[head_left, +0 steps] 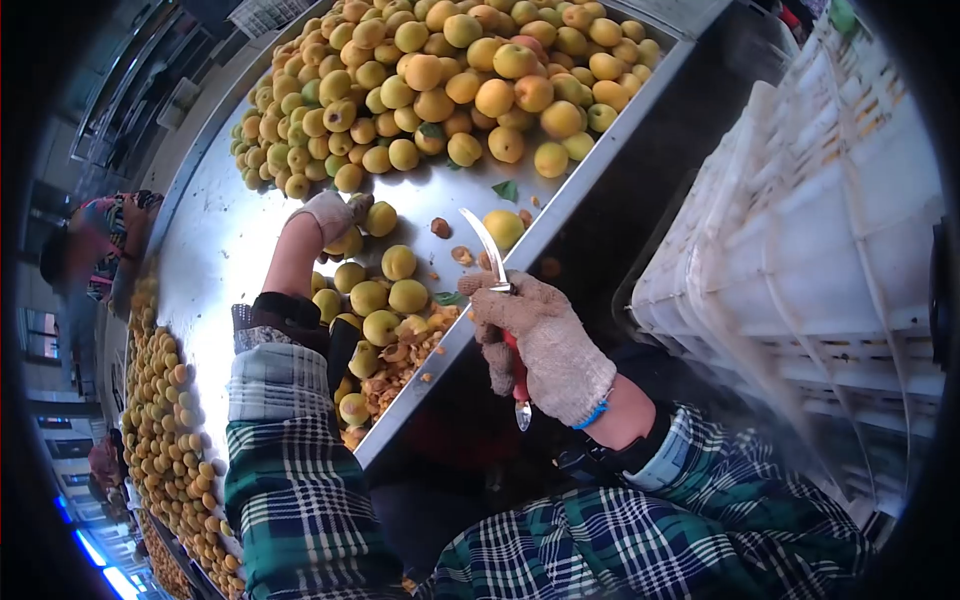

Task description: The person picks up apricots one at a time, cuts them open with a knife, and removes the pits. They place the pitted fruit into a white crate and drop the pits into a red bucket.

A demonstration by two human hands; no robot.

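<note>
My left hand (335, 220), in a worn light glove, reaches over the metal table with its fingers curled round an apricot (345, 243). Another apricot (380, 218) lies against its fingertips. My right hand (550, 340), in a knitted glove with brown-stained fingers, grips a curved knife (485, 240) by its red handle. The bare blade points up and away over the table edge, and a small spoon-like metal tip shows below the fist. Between my hands lie several loose apricots (398, 262) and a heap of split apricot pieces (405, 362).
A large pile of apricots (430, 80) covers the far end of the metal table (215, 230). More apricots (165, 420) line its left side, where a person (105, 245) stands. White plastic crates (740, 290) rise at my right. The raised table rim (590, 165) runs diagonally before me.
</note>
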